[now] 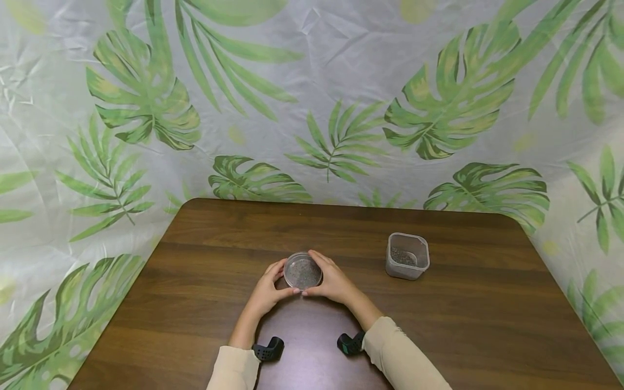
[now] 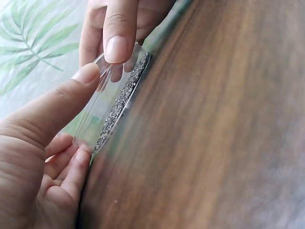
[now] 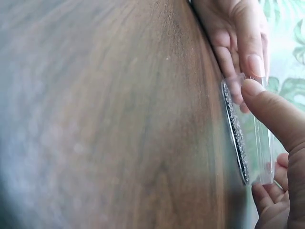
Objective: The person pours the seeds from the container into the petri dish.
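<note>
A round, clear plastic jar (image 1: 303, 272) with a flat transparent lid is on the wooden table between both hands. Dark grey granules (image 2: 120, 105) form a low layer over its bottom. My left hand (image 1: 268, 288) grips the jar's left side, thumb at the near edge of the lid and fingers around the far side. From the right, my right hand (image 1: 336, 280) holds it the same way, its thumb close beside the left one. In the left wrist view, both thumbs press at the lid's rim.
To the right, a square translucent plastic container (image 1: 405, 272) stands without a lid, some dark granules at its bottom. The brown wooden table (image 1: 234, 233) ends at a leaf-patterned curtain (image 1: 341, 70). Black wrist straps (image 1: 268, 350) sit at both sleeves.
</note>
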Tool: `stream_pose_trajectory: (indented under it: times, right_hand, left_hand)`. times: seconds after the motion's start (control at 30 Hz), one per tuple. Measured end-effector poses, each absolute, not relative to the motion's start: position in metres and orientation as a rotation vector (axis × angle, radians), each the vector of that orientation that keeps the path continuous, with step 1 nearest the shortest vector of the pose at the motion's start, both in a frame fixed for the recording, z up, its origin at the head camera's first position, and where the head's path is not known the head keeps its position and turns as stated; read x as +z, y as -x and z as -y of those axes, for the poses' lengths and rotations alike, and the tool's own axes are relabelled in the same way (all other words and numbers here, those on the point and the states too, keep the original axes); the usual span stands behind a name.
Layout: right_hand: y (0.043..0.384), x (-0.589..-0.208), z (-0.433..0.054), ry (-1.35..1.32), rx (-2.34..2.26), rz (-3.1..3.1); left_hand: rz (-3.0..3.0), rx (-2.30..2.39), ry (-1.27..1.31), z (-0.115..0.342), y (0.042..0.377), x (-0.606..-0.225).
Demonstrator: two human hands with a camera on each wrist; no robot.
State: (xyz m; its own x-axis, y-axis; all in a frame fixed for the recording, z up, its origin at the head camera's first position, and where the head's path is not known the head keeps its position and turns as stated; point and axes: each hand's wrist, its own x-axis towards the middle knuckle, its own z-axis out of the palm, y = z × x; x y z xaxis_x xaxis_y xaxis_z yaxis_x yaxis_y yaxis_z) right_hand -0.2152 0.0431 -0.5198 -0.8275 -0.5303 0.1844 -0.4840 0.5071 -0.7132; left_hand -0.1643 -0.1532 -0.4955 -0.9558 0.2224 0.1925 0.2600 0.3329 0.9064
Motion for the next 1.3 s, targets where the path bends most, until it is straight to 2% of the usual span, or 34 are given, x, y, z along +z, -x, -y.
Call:
stream_pose_trajectory:
  times: [0.2, 0.43, 0.6, 1.1, 1.3]
  right_hand:
    - [0.215, -0.522, -0.042, 0.914, -1.250, -2.671]
    - [0.214, -0.524, -0.042, 0.897, -1.235, -2.663]
    - [0.214, -0.526, -0.042, 0.889, -1.224, -2.666]
    - [0.210, -0.518, -0.050, 0.876, -1.336, -2.598]
    - [0.208, -0.512, -0.059, 0.829, -1.403, -2.601]
  left_hand:
    - [2.543, -1.745, 0.464, 0.154, 0.165, -0.496]
    - [2.588, -1.687, 0.432, 0.159, 0.177, -0.527]
    - [2.619, -1.658, 0.428, 0.160, 0.179, -0.532]
    - [2.642, -1.603, 0.427, 0.160, 0.179, -0.532]
    - [2.543, -1.631, 0.437, 0.153, 0.168, -0.509]
